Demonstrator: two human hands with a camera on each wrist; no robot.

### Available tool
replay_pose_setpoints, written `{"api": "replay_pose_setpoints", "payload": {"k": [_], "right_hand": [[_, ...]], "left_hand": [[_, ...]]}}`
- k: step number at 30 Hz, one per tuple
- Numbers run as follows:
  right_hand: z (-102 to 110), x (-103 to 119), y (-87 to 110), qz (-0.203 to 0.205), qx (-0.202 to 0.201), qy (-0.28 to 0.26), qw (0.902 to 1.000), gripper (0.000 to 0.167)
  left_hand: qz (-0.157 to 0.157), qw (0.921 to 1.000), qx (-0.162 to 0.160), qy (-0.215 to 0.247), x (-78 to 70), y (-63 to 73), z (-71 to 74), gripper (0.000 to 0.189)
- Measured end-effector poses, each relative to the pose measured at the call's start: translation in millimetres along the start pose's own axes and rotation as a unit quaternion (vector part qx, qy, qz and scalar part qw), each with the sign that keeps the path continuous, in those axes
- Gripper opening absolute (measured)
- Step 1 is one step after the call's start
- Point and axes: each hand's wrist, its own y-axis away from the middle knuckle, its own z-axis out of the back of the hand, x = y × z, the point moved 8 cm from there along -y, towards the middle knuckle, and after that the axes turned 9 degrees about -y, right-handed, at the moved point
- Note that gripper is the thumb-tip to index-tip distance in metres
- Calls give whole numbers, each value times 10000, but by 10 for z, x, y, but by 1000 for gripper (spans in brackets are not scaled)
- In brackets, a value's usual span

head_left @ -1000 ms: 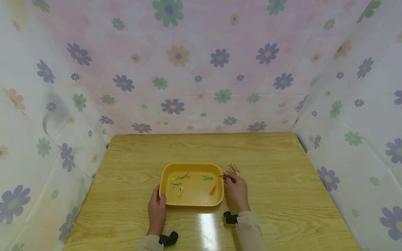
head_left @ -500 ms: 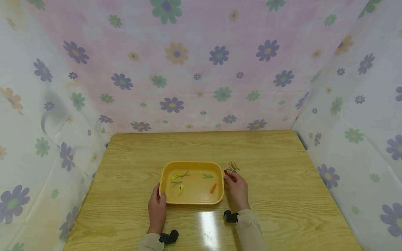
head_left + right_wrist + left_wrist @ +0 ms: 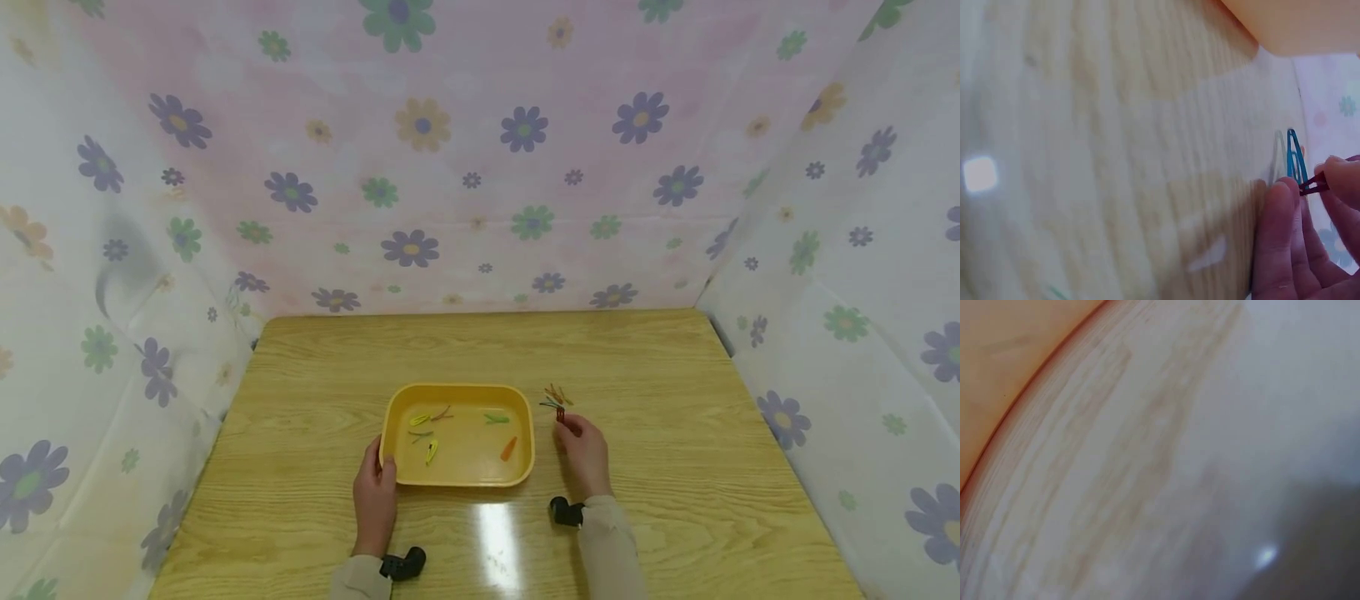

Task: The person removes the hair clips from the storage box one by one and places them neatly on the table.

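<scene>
My left hand [image 3: 374, 500] grips the left end of the yellow tray [image 3: 463, 482], thumb over the rim and fingers along the outside. Several hair clips are scattered in it: two yellow ones, a green clip [image 3: 496, 419], an orange clip [image 3: 509, 449] and a few thin ones. To the right of the tray, my right hand [image 3: 587, 452] pinches a dark red hair clip [image 3: 1317, 184] between thumb and fingers. Just past those fingertips, a blue snap clip [image 3: 1296, 157] shows in the right wrist view. The left wrist view has only the tray's edge [image 3: 1013, 356] and blurred tabletop.
A small pile of orange and brownish clips [image 3: 557, 392] lies on the wooden table [image 3: 645, 367] behind my right hand. Flower-print curtains [image 3: 480, 167] enclose the table at the back and both sides. A black wrist camera [image 3: 566, 511] juts inward from my right wrist.
My right hand, pinching the dark red clip, has moved right from the tray's edge to beside the pile, and the clip has turned more upright. My left hand stays on the tray.
</scene>
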Motion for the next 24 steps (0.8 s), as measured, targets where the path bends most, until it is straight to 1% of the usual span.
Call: {"api": "replay_pose_setpoints", "payload": {"k": [3,4,7,11,15,19,24], "right_hand": [[43,-51,-48,-157,-19,52,9999,25],[55,-65,-64,-190,-32,-5,9998,25],[77,-99,-105,-318,-32,-438,9985,25],[101,-115,-147,-447,-36,-1107,9928,25],[138,-115,-182,-467,-60,-1244,9911,27],[171,-139,-211,-575,-117,-1396,9885,27],[212,-144,-242,-615,-163,-1445,9875,27]], "left_hand": [[28,10000,18,17,7,1,-3,40],[23,10000,21,9,5,1,-2,40],[11,10000,-1,-23,0,-1,6,41],[-10,10000,-18,-31,0,-8,7,41],[-62,10000,3,-6,12,-15,-5,40],[-65,10000,-8,0,20,-17,-4,40],[-74,10000,-30,14,15,-13,6,40]]}}
